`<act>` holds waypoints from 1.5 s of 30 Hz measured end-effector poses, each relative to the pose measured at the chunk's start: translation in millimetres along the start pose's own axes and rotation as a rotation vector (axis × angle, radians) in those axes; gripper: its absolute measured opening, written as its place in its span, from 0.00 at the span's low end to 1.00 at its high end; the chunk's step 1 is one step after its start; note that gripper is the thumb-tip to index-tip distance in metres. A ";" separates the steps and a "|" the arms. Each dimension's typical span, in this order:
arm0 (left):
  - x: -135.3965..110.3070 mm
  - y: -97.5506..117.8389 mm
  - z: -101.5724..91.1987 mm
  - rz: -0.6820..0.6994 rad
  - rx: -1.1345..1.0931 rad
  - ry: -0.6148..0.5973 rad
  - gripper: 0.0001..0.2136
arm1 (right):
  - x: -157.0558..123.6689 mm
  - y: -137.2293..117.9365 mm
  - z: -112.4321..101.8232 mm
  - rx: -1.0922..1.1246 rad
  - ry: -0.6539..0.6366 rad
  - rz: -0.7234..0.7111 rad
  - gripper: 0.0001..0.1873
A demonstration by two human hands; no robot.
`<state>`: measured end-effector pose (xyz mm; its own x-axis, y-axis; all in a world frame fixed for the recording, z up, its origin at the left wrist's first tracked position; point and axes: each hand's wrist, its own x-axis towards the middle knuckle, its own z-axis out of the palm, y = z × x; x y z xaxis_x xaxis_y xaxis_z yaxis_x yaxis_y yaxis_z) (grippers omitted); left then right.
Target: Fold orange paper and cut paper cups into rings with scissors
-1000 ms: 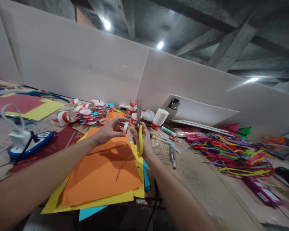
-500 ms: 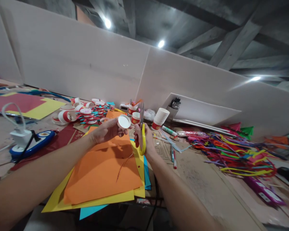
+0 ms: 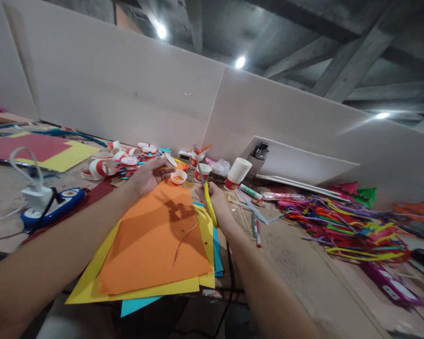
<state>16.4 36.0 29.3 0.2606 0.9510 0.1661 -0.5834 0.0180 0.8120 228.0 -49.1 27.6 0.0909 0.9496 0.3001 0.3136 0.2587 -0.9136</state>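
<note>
My left hand (image 3: 150,175) is closed on a round white paper cup piece (image 3: 170,160), held tilted by its edge above the far end of the orange paper (image 3: 151,245). Just below it is a short white cup ring (image 3: 178,177), with orange showing through its middle; whether it rests on the paper I cannot tell. My right hand (image 3: 215,202) grips yellow-handled scissors (image 3: 209,205), their blades pointing up and away. Close behind the blades stands a red and white paper cup (image 3: 202,173). Shadows of both hands fall on the orange sheet.
Stacked paper cups (image 3: 238,172) stand beside a dark-capped bottle (image 3: 257,157). Cut cup pieces (image 3: 102,168) gather at back left, near a blue power strip (image 3: 53,209). Colourful pipe cleaners (image 3: 349,226) cover the right side. A white board wall (image 3: 127,84) closes off the back.
My left hand has moved left and up with the cup piece, which has tilted. The cup ring now shows below it. The scissors have swung to point left and lower.
</note>
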 end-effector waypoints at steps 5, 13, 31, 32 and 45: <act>6.1 30.5 -25.1 0.303 0.348 0.147 0.25 | -8.0 3.7 1.7 -0.438 -0.187 -0.131 0.09; 6.9 40.1 -47.4 0.132 1.417 0.106 0.18 | -26.7 0.8 19.7 -0.586 -0.457 -0.362 0.10; 11.1 30.6 -49.8 -0.001 1.738 0.015 0.12 | 56.8 4.3 51.3 -0.929 -0.186 -0.336 0.15; 11.2 29.5 -48.4 0.003 1.752 0.016 0.12 | 58.5 9.7 54.3 -1.001 -0.204 -0.317 0.18; 12.1 8.6 -35.4 0.259 1.445 0.089 0.13 | 71.4 22.8 66.0 -1.015 -0.220 -0.188 0.16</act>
<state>-12.7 58.6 18.4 0.1923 0.8959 0.4004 0.6676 -0.4185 0.6158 179.3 36.3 10.1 -0.1828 0.9472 0.2635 0.9580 0.2318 -0.1687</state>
